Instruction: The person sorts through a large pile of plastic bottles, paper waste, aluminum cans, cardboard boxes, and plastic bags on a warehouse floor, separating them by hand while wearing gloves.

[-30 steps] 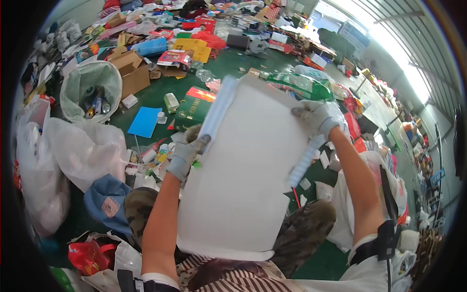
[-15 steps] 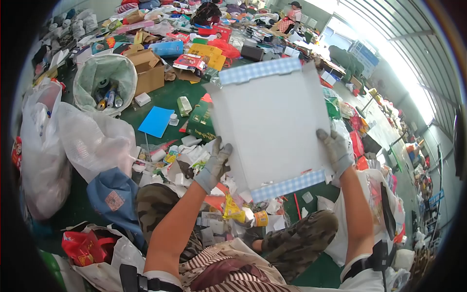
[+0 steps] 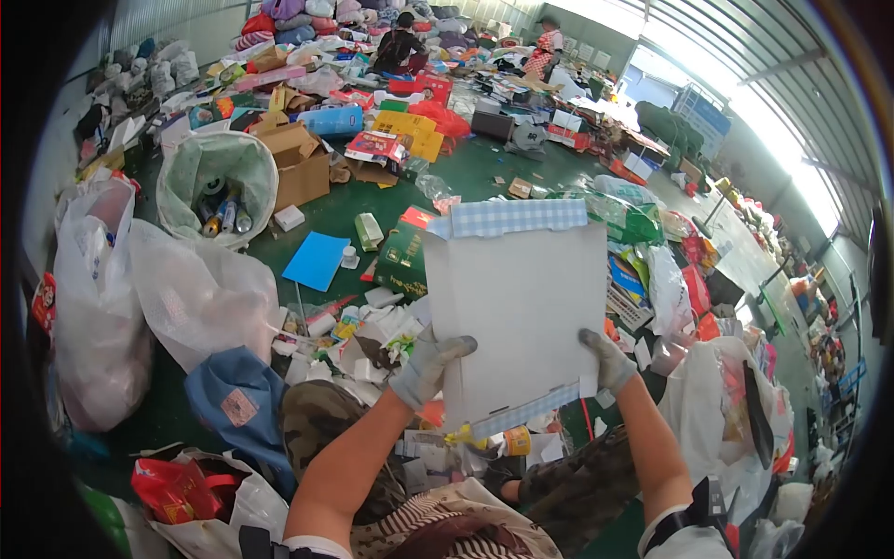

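Observation:
Both my gloved hands hold a flat white cardboard box (image 3: 521, 312) with blue-and-white checked flaps, upright in front of me. My left hand (image 3: 434, 369) is closed on its lower left edge, thumb over the front. On the lower right edge my right hand (image 3: 607, 361) grips it the same way. The fingers behind the cardboard are hidden. Below the box, mixed scraps and a small yellow tub (image 3: 517, 441) lie between my knees. A dark green box (image 3: 402, 258) and a blue sheet (image 3: 317, 262) lie on the floor beyond my left hand.
A lined bin (image 3: 263, 191) with several cans stands left, beside an open brown carton (image 3: 303, 177). Full plastic bags (image 3: 98, 317) flank me on the left, and a white sack (image 3: 712, 401) on the right. Two people (image 3: 402, 47) are among the piles at the back.
The box has come down and closer to my lap, and my hands have lowered with it. It looks slightly narrower and straighter now. The camera view has tilted up a little.

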`<control>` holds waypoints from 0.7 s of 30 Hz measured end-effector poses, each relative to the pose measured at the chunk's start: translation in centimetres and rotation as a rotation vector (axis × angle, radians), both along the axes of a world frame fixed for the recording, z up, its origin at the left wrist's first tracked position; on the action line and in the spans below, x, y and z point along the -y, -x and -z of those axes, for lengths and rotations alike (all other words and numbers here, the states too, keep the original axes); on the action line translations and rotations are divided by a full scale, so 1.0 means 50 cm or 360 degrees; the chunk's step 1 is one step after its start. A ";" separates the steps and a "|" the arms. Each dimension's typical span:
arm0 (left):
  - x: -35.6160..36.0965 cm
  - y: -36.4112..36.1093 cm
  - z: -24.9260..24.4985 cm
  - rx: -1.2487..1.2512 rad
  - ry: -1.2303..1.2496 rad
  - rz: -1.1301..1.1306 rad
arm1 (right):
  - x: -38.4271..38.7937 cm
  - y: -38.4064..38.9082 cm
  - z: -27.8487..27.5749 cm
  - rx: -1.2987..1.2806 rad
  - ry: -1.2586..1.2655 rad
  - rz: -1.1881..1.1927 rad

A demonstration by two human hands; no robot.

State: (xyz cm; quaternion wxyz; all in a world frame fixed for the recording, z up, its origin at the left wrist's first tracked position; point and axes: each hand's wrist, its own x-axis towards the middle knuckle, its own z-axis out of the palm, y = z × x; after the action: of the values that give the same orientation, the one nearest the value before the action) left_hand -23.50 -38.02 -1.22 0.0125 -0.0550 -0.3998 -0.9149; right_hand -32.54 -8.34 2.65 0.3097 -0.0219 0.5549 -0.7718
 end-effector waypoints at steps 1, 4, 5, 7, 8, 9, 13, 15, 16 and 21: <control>0.000 0.004 0.007 0.0054 0.0069 -0.0120 | -0.008 -0.006 -0.001 0.0193 0.0115 -0.0047; 0.009 0.021 0.018 0.0324 0.0015 -0.0229 | 0.007 -0.028 -0.013 -0.0233 -0.0421 -0.0004; 0.002 0.024 0.025 0.0324 0.0015 -0.0240 | 0.019 -0.035 -0.018 -0.0264 -0.0500 0.0153; -0.018 0.035 0.037 0.0603 0.0132 -0.0422 | 0.003 -0.022 -0.019 -0.0307 -0.0627 0.0205; -0.017 0.045 0.040 0.0596 0.0146 -0.0436 | -0.005 -0.009 -0.021 -0.0355 -0.0763 0.0256; -0.015 0.055 0.045 0.0616 0.0296 -0.0490 | -0.006 0.003 -0.036 -0.0480 -0.0793 0.0312; 0.009 0.070 0.065 0.0429 0.0439 -0.0812 | -0.041 0.076 -0.126 -0.0795 -0.1835 0.0075; 0.025 0.047 0.009 0.0397 0.0167 -0.0759 | -0.055 0.123 -0.116 -0.0710 -0.2665 -0.0564; 0.029 0.041 -0.005 0.0417 0.0160 -0.0736 | -0.057 0.150 -0.092 -0.0616 -0.2918 -0.0955; 0.036 0.038 -0.045 0.0396 0.0018 -0.0611 | 0.057 0.319 -0.105 -0.1010 -0.3047 -0.1309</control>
State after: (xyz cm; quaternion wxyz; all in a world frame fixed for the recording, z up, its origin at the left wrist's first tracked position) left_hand -25.37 -39.81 1.01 0.1365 0.1353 -0.4065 -0.8932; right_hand -48.50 -11.17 7.92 0.2755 -0.1539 0.9309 0.1839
